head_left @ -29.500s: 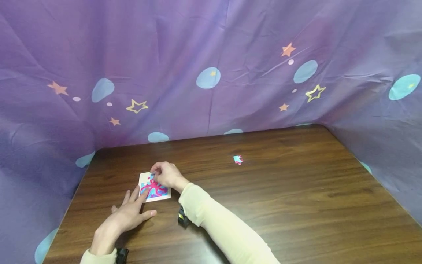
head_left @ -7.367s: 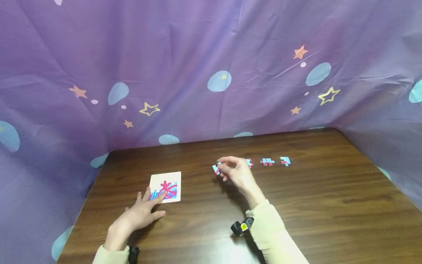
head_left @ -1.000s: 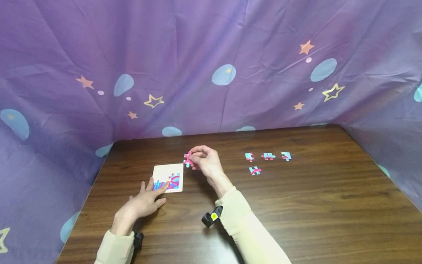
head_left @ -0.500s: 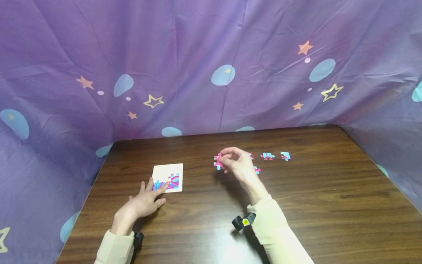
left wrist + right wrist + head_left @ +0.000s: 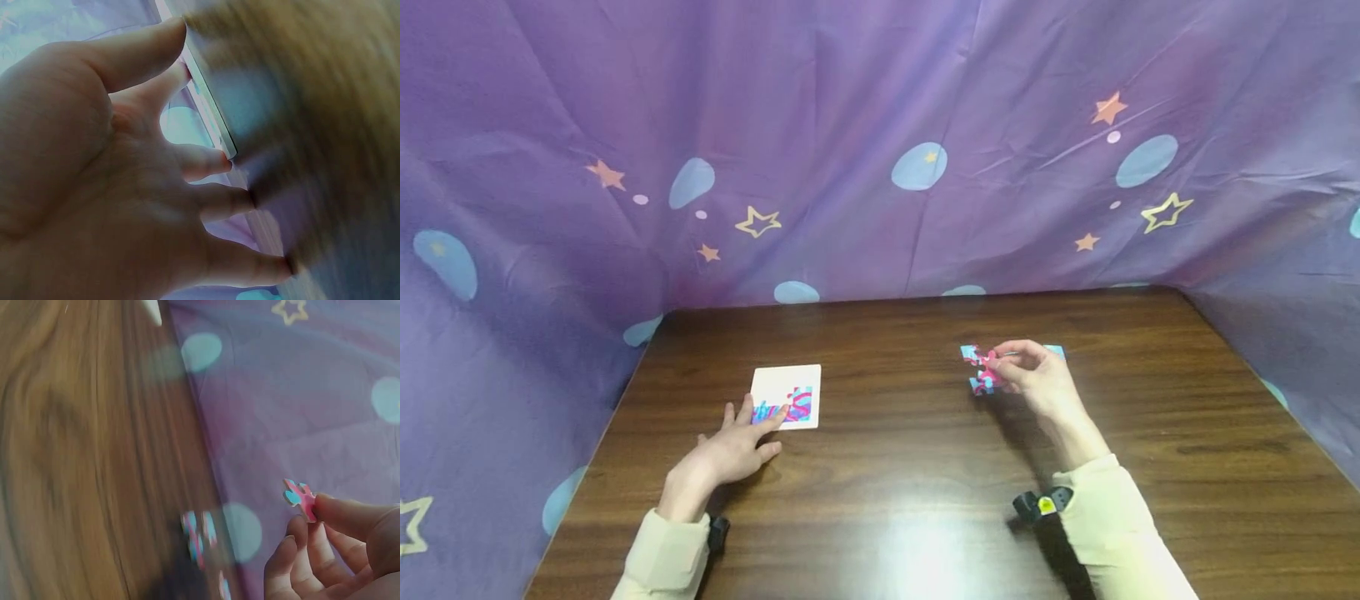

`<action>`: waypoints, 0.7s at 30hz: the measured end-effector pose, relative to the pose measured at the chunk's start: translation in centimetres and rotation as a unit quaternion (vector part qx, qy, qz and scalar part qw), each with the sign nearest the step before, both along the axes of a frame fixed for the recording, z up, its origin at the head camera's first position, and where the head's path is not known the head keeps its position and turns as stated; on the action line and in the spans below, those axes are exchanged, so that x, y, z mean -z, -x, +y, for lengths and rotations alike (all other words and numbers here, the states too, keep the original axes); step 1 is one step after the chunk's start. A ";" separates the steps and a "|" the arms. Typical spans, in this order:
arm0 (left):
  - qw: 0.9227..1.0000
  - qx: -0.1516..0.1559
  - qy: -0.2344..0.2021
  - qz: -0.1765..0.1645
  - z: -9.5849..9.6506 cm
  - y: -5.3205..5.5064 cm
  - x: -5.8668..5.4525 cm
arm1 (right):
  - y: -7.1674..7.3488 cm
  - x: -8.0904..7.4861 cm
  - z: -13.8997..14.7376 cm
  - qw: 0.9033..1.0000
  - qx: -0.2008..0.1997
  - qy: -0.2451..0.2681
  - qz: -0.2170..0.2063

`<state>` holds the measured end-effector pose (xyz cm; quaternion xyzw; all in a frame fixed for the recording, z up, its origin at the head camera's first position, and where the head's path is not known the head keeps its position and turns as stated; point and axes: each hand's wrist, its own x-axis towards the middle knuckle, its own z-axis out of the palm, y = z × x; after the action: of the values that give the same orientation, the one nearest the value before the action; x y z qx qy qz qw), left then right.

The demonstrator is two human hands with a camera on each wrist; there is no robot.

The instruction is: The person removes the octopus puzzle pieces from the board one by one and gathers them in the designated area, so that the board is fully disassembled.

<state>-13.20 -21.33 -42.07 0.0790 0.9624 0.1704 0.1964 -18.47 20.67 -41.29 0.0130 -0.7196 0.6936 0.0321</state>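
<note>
Pinching done by right hand (image 5: 1051,385): pink-and-blue jigsaw piece (image 5: 305,502) held at edge near loose pieces (image 5: 967,352), prob so print isn't covered; puzzle board (image 5: 786,382) touched by splayed left hand (image 5: 730,452), guessing so nothing slides.

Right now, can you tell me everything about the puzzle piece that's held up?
The puzzle piece is mostly pink with light-blue bits, thin, flat and knobbly-edged; it looks like card. The right grip pinches it at one side between thumb and fingers, clear of the table and the loose pieces. Its printed face shows in the head view.
</note>
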 end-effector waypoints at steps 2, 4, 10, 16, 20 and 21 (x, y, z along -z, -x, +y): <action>1.000 0.000 0.002 -0.001 0.0 0.1 -0.1 | 0.0 0.0 1.2 1.000 0.009 -0.008 -0.001; 1.000 0.000 0.004 -0.001 -0.1 0.1 -0.2 | 0.0 0.1 2.2 1.000 0.017 -0.017 -0.003; 1.000 0.002 0.000 0.003 -0.1 -0.1 -0.1 | 0.0 0.8 4.3 0.993 0.028 -0.112 -0.014; 1.000 -0.002 -0.006 0.001 -0.1 0.0 0.0 | 0.3 1.6 5.4 0.983 0.013 -0.175 -0.049; 1.000 -0.005 -0.005 -0.003 -0.1 0.0 0.1 | 0.7 2.1 5.9 0.980 0.003 -0.190 -0.058; 1.000 -0.006 -0.004 -0.003 -0.1 0.0 0.1 | 0.9 2.2 5.9 0.979 0.001 -0.197 -0.058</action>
<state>-13.24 -21.42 -42.19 0.0735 0.9615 0.1760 0.1980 -19.35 26.62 -43.51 -0.0221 -0.8429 0.5374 -0.0117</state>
